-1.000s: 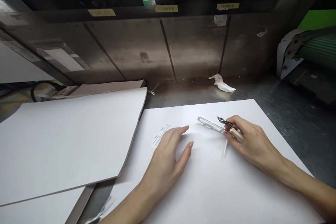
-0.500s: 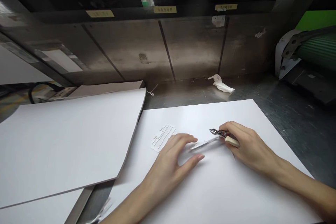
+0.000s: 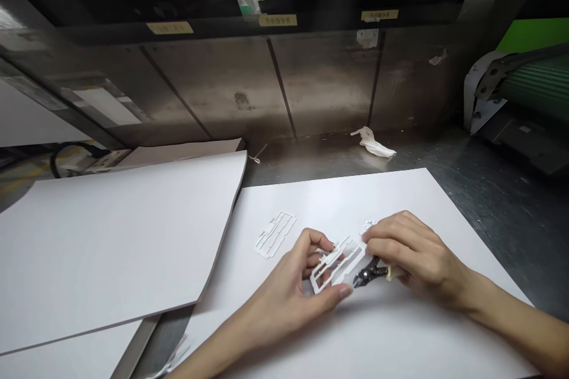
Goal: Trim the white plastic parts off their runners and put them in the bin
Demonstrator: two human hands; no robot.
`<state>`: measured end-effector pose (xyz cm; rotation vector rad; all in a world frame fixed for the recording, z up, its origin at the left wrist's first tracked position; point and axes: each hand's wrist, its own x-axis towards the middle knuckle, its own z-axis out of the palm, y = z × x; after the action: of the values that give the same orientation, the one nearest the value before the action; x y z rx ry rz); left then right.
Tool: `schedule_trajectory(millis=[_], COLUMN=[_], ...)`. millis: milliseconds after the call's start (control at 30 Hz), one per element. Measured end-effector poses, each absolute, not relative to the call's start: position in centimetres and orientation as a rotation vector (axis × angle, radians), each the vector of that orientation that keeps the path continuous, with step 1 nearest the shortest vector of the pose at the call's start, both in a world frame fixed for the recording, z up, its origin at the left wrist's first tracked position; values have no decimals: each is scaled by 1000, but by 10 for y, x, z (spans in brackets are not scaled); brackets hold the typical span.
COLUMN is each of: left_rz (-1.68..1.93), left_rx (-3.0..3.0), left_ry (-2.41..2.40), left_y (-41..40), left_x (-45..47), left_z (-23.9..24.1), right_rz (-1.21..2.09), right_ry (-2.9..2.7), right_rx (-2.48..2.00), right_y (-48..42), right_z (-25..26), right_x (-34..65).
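Observation:
My left hand [image 3: 288,284] grips the left end of a thin white plastic frame [image 3: 349,269] between thumb and fingers, tilted up off the white sheet [image 3: 329,195]. Small bars cross the frame's openings. My right hand [image 3: 424,257] holds a pair of side cutters [image 3: 370,272], their metal jaws pointing left below the frame, close to my left thumb tip. The right fingertips also touch the frame's right end. Just past them, small white bits [image 3: 368,224] show, partly hidden. A similar plastic frame [image 3: 274,237] lies flat on the sheet, left of my hands.
A thick stack of white sheets [image 3: 124,237] stands on the left. A crumpled white scrap [image 3: 376,145] lies on the dark metal bench [image 3: 306,157] near the metal back wall [image 3: 324,89]. At right is a green ribbed roller [image 3: 537,83] with its bracket.
The plastic frame has turned from edge-on to face the camera, and my left fingers have closed on it. The cutters have swung down, with their jaws now below the frame.

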<state>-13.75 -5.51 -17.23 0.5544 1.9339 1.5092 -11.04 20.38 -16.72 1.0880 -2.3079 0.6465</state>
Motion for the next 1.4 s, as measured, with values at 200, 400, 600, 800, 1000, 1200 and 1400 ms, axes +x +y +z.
schedule_trajectory(millis=[200,400,600,800,1000,1200,1400], left_rz=[1684,1684,1364,995,1097,1425,1530], left_rx=[484,530,767,1212,1496,1229,971], left_ry=[2263,2721,3030,3039,3089,2714,2403], left_y=[-55,-58,-64,-60,-56,-55,-54], left_x=[-144,-148,-154,-148,-133,-127,-121], left_z=[-185,-189,-194,-194,-179,-179,-173], right_rz=[1221,1637,2131,2275,2520,2571,2402], right_ry=[-2367,-2375,-2240,-2133,-2102,-2190,-2564], right_rx=[681,256,-90,-2,271,411,468], right_y=[199,198,192,190,183,182,177], right_z=[-166,-166,-170,-168,-171,-179,-172], right_x=[-104,-103,-111,-112,-108,-100,-87])
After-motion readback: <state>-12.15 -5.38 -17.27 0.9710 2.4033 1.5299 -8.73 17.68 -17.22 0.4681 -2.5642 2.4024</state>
